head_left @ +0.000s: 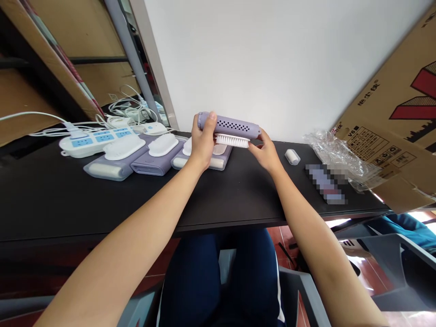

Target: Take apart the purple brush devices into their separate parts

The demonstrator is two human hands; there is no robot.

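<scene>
A purple bar-shaped device (231, 126) with rows of small holes and a white brush strip (232, 140) along its underside is held above a black table (51, 195). My left hand (203, 141) is closed round its left end. My right hand (265, 152) grips its right end with the fingertips. Just behind and below it lies a purple case (218, 161) with a white insert.
Two more purple cases with white inserts (123, 146) (162, 144) lie at the left, beside a white power strip (91, 141) with cables. A small white cylinder (292, 156), a blurred purple item (326, 183), a clear plastic bag (335, 152) and a cardboard box (402, 113) are at the right.
</scene>
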